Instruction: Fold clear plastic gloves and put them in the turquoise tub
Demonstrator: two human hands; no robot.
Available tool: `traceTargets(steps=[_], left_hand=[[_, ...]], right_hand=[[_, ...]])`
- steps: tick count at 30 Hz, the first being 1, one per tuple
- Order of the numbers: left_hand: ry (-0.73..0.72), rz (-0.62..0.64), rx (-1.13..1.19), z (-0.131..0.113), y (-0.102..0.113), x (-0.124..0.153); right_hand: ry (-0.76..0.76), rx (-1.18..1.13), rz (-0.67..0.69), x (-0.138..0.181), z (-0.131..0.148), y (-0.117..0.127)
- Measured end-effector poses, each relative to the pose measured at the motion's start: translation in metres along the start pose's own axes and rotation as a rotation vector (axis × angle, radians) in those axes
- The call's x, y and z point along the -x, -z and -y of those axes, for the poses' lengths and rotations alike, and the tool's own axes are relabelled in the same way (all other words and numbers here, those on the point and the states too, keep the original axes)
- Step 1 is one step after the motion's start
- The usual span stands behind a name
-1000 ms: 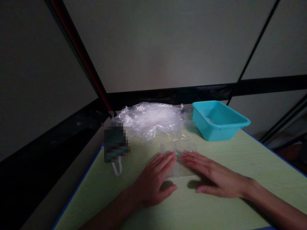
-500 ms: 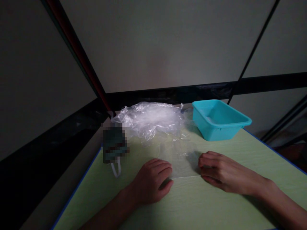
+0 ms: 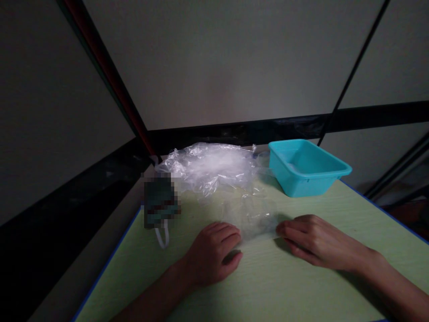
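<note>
A thin clear plastic bag point(image 3: 256, 219) lies flattened on the table between my hands. My right hand point(image 3: 311, 239) pinches its near right edge, thumb and fingers together, and this edge is folded or lifted a little. At the bag's left side rests my left hand point(image 3: 216, 255), palm down, fingertips on or beside the film and thumb held apart from the fingers. Behind the bag spreads a crumpled heap of clear plastic bags point(image 3: 214, 165), which touches or overlaps its far end.
A turquoise plastic basin point(image 3: 308, 174) stands at the back right of the pale green table point(image 3: 268, 290). On the left sits a blurred-out dark green item point(image 3: 161, 201) with a white strap point(image 3: 163, 237). Panelled walls point(image 3: 234, 67) close off the back and left.
My right fingers have closed on the bag's near right edge and moved it slightly away from me; the straight front edge no longer shows. My left hand has stayed in place.
</note>
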State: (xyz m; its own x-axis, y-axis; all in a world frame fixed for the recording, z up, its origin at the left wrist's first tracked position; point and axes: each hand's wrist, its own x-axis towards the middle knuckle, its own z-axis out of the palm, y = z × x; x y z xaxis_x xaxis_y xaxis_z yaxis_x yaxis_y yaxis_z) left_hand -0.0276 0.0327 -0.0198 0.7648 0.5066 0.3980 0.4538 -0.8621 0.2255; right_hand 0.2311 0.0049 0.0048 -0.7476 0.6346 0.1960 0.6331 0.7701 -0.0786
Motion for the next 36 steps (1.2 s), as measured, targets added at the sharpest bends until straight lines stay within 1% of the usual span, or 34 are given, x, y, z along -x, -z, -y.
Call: traceTargets(steps=[4, 10, 13, 17, 19, 21, 24, 27, 29, 30, 32, 34, 36], left_hand=[[0.017, -0.023, 0.008, 0.000, 0.000, 0.000], [0.047, -0.057, -0.001, 0.001, -0.002, -0.001], [0.071, -0.072, -0.001, 0.002, -0.003, -0.001], [0.131, -0.114, 0.080, 0.004, -0.003, -0.001], [0.186, -0.155, 0.181, 0.005, -0.001, -0.002], [0.271, -0.178, 0.296, 0.005, 0.001, -0.003], [0.445, -0.157, 0.501, 0.002, 0.004, -0.005], [0.617, -0.099, 0.913, -0.001, 0.006, -0.007], [0.703, -0.111, 1.178, -0.002, 0.007, -0.009], [0.742, -0.131, 1.270, -0.002, 0.007, -0.009], [0.810, -0.149, 1.389, -0.002, 0.008, -0.011], [0.855, -0.101, 1.447, -0.002, 0.008, -0.011], [0.875, -0.059, 1.434, -0.002, 0.008, -0.012]], right_hand=[[0.023, -0.044, -0.043, 0.001, -0.002, -0.002], [0.053, -0.021, -0.127, -0.003, -0.004, -0.002], [0.013, -0.040, -0.140, -0.004, -0.002, 0.002], [-0.099, -0.196, -0.149, -0.005, 0.000, 0.004], [-0.192, -0.295, -0.159, -0.004, 0.001, 0.003], [-0.282, -0.388, -0.174, -0.003, 0.001, 0.001], [-0.378, -0.557, -0.210, -0.004, 0.002, -0.002], [-0.460, -0.871, -0.253, -0.008, 0.003, -0.006], [-0.509, -1.115, -0.243, -0.010, 0.002, -0.007], [-0.537, -1.225, -0.227, -0.012, 0.001, -0.008], [-0.598, -1.410, -0.192, -0.014, 0.000, -0.010], [-0.657, -1.538, -0.168, -0.016, -0.001, -0.011], [-0.707, -1.592, -0.155, -0.018, -0.003, -0.014]])
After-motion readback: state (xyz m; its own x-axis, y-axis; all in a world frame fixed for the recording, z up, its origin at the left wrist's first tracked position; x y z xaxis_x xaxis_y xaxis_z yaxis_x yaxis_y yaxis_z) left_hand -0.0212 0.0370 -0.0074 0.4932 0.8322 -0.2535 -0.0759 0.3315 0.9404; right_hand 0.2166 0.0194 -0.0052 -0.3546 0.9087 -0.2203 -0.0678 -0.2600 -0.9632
